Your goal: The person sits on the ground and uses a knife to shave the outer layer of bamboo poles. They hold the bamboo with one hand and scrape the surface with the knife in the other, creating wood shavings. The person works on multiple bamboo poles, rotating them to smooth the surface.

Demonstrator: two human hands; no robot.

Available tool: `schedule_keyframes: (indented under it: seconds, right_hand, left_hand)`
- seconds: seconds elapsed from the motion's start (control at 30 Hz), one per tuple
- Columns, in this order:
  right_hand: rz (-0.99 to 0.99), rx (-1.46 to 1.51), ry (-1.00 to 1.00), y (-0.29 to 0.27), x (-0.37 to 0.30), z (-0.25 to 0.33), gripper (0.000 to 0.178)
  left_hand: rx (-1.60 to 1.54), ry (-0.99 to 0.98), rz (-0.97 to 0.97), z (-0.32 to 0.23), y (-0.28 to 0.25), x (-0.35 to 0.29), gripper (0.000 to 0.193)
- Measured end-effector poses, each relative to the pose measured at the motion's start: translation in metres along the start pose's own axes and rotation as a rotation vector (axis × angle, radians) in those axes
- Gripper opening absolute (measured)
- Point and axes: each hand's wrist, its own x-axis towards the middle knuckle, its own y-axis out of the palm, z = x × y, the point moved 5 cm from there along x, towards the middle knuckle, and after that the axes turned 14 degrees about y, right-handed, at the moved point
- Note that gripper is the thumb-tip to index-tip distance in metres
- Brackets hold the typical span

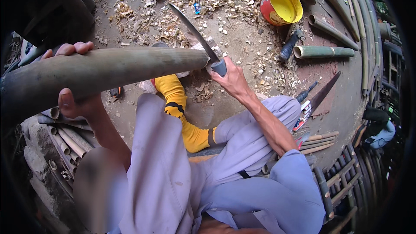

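Observation:
A thick grey-green bamboo pole reaches in from the left edge, over my raised knee. My left hand is closed around it, with the fingers over the top and the thumb below. In my right hand is a long curved knife, gripped by its grey handle. The blade points up and to the left, and its lower part lies against or just beside the pole's right end. I cannot tell whether it touches. A foot in a yellow sock shows beneath the pole.
Wood shavings cover much of the ground. A red-and-yellow bucket stands at the far right, near cut bamboo lengths. A saw lies right of my knee. Bamboo frames stand at lower right, bamboo pieces at left.

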Motion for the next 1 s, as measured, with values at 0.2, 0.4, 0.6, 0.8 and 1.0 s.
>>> schedule_keyframes:
  seconds: [0.2, 0.4, 0.6, 0.8, 1.0]
  right_hand:
    - [-0.234, 0.198, -0.157, -0.010, -0.006, 0.020, 0.037]
    - [0.078, -0.037, 0.120, 0.013, 0.024, -0.033, 0.039]
    - [-0.280, 0.344, -0.251, -0.021, -0.008, 0.029, 0.034]
    - [0.027, -0.080, 0.061, 0.022, 0.029, -0.047, 0.038]
    - [-0.091, 0.161, -0.049, -0.020, -0.009, 0.033, 0.039]
  left_hand:
    - [0.011, 0.011, -0.006, 0.000, 0.002, 0.004, 0.081]
    - [-0.132, 0.023, 0.186, 0.001, 0.002, 0.009, 0.081]
    - [-0.159, -0.026, 0.275, 0.003, -0.009, 0.014, 0.085]
    - [0.062, -0.106, -0.250, -0.002, 0.021, 0.007, 0.066]
    - [0.204, -0.087, -0.342, 0.007, -0.021, 0.000, 0.059]
